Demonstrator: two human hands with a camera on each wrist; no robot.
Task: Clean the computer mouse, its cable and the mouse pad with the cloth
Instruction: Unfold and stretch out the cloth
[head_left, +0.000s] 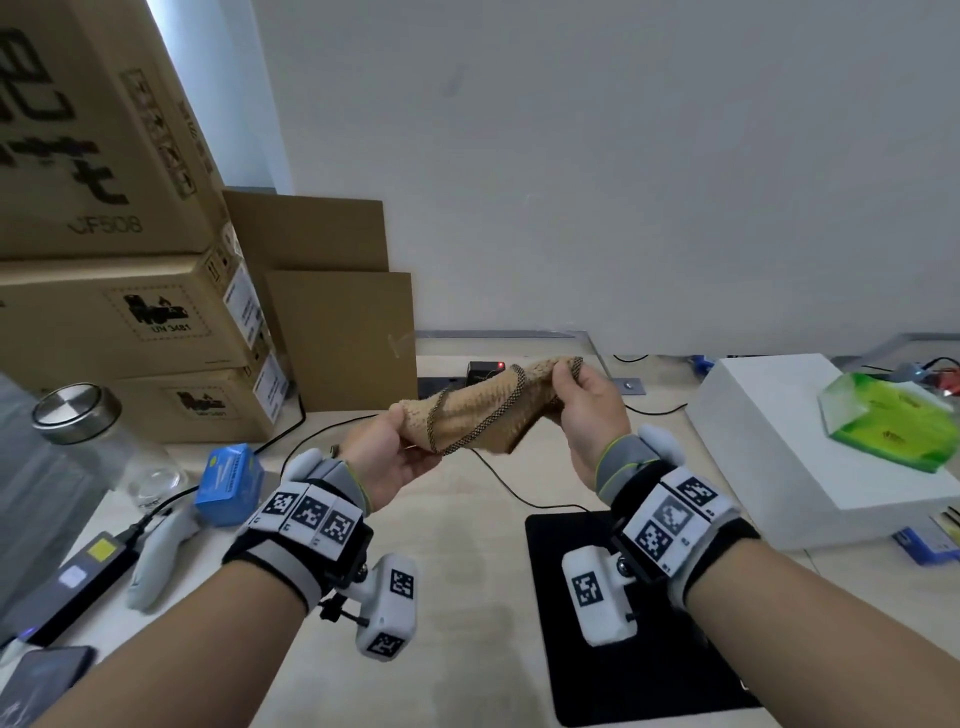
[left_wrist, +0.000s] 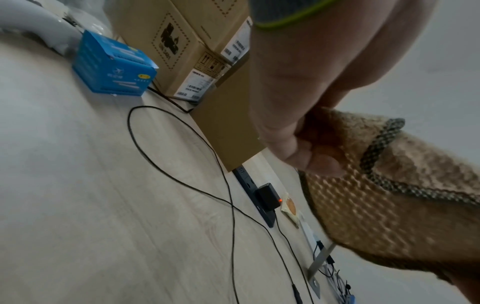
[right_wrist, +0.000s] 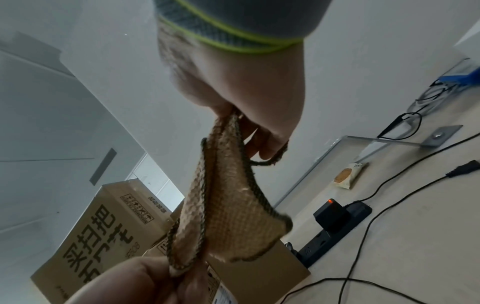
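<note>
A tan woven cloth (head_left: 488, 410) with a dark braided edge is stretched in the air between both hands above the desk. My left hand (head_left: 395, 447) grips its lower left end, my right hand (head_left: 587, 400) pinches its upper right corner. The left wrist view shows my left hand (left_wrist: 298, 152) curled round the cloth (left_wrist: 376, 205); the right wrist view shows my right hand (right_wrist: 254, 131) pinching the cloth (right_wrist: 228, 209). A black mouse pad (head_left: 623, 670) lies near right, partly under my right wrist. A thin black cable (head_left: 519, 493) runs across the desk to the pad. The mouse is hidden.
Stacked cardboard boxes (head_left: 130, 312) fill the back left. A blue carton (head_left: 231, 483), a glass jar (head_left: 93, 431), a grey controller (head_left: 156, 556) and a power brick (head_left: 78, 582) sit at left. A white box (head_left: 810, 447) with a green packet (head_left: 893, 421) stands right. A power strip (left_wrist: 249, 185) lies behind.
</note>
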